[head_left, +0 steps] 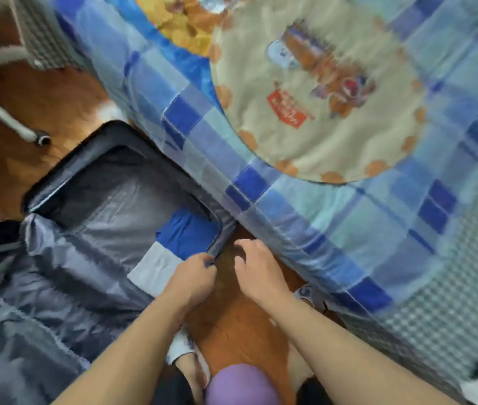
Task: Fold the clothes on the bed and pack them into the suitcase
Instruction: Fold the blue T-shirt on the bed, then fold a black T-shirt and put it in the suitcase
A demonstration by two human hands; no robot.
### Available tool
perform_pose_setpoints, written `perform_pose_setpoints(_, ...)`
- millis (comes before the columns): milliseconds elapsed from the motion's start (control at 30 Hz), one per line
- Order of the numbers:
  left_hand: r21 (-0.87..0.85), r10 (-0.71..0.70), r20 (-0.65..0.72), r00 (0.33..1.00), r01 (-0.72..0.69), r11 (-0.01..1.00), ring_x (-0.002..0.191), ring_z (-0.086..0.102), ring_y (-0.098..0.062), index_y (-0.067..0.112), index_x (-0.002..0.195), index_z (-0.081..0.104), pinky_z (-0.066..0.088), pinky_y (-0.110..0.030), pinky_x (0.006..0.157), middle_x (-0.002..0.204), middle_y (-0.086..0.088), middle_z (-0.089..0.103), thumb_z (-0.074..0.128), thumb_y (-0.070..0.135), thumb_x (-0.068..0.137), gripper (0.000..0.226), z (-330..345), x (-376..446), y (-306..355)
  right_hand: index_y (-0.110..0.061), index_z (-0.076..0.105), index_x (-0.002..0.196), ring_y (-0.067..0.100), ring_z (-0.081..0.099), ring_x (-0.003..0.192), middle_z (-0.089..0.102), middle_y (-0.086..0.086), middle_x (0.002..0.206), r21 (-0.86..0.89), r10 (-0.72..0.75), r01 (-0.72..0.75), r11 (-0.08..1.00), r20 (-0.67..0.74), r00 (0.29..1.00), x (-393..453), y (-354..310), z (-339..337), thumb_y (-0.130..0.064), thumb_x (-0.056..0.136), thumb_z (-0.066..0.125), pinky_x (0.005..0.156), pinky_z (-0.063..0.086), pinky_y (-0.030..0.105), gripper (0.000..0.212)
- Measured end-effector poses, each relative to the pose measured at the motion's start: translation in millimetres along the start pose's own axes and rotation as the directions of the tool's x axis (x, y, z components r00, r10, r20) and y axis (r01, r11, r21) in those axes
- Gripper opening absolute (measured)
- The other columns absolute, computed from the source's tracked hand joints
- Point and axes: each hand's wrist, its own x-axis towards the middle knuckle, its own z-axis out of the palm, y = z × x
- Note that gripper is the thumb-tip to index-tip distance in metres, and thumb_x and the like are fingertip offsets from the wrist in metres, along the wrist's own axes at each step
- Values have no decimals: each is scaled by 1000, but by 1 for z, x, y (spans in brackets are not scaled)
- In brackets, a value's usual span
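At 7 o'clock from the bed, suitcase lies open; one folded blue-and-white garment packed at its near corner. Left hand pinches the rim there; right hand hovers loosely curled, grasping nothing. No loose clothes visible on bed: likely near done.

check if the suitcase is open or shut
Open: the suitcase lies flat on the floor, grey lining exposed, with folded blue and white clothes inside.

The suitcase has a dark shell and shiny grey lining. Inside it, the folded garment is royal blue and white. Beside the suitcase, the bedspread is checked in pale and deep blues; the floor is orange-brown wood.
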Motion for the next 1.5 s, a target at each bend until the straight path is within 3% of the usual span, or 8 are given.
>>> perform_pose_setpoints(333, -191, 315, 172, 933, -282, 940, 69, 63, -21, 1, 116, 66, 49, -23, 54, 89, -12, 69, 57, 2, 98, 20, 16, -210, 289, -23, 64, 122, 15, 64, 101, 66, -3, 117, 591, 534, -286, 754, -299, 791, -277, 112, -239, -23, 101, 52, 73, 46, 22, 25)
perform_pose_setpoints(500, -128, 410, 234, 882, -390, 912, 74, 66, -19, 11, 104, 69, 48, -19, 56, 96, -10, 72, 57, 6, 99, 13, 86, -267, 366, -26, 64, 111, 19, 61, 107, 64, -4, 114, 608, 700, -472, 638, -203, 684, -400, 257, -231, -24, 101, 54, 89, 52, 35, 14)
perform_pose_setpoints(667, -216, 252, 179, 951, -212, 953, 77, 66, -27, 5, 107, 69, 49, -29, 63, 93, -12, 73, 55, 2, 100, 16, 147, -277, 396, -14, 62, 127, 25, 60, 111, 58, 9, 133, 539, 734, -588, 603, -88, 673, -425, 391, -239, -17, 98, 56, 91, 50, 34, 30)
perform_pose_setpoints(833, -206, 111, 188, 976, -71, 976, 74, 68, -28, 4, 106, 70, 56, -33, 65, 93, -15, 74, 56, 1, 98, 16, 203, -291, 409, -29, 61, 130, 34, 38, 138, 11, 5, 165, 463, 740, -654, 599, -9, 672, -395, 444, -252, -26, 97, 54, 108, 39, 35, 33)
perform_pose_setpoints(1000, -124, 82, 172, 982, -61, 990, 90, 75, -33, 12, 105, 74, 55, -51, 93, 98, -11, 78, 61, 7, 97, 16, 223, -292, 421, -26, 57, 139, 33, 33, 139, 15, 3, 164, 390, 685, -634, 668, 10, 728, -366, 469, -271, -33, 100, 45, 109, 36, 34, 41)
perform_pose_setpoints(1100, -120, 62, 166, 984, -42, 992, 84, 74, -32, 10, 106, 73, 55, -43, 81, 98, -14, 77, 61, 5, 97, 16, 228, -292, 422, -9, 68, 105, 31, 54, 111, 49, 13, 137, 483, 687, -580, 656, -63, 724, -366, 464, -276, -22, 103, 38, 90, 43, 32, 33)
perform_pose_setpoints(1267, -106, 137, 225, 965, -116, 988, 84, 75, -23, 18, 104, 73, 56, -29, 76, 100, -8, 77, 62, 9, 98, 15, 232, -306, 422, -27, 66, 87, 17, 62, 97, 67, -3, 102, 732, 698, -352, 583, -230, 678, -402, 415, -290, -9, 95, 58, 89, 50, 34, 21)
perform_pose_setpoints(1500, -69, 443, 493, 749, -475, 877, 102, 68, -9, 40, 119, 65, 58, -32, 90, 117, 8, 69, 72, 26, 94, 29, 200, -352, 441, -25, 70, 92, 13, 66, 89, 71, -3, 94, 846, 630, 169, 506, -496, 598, -445, 305, -413, 2, 94, 60, 81, 53, 29, 28)
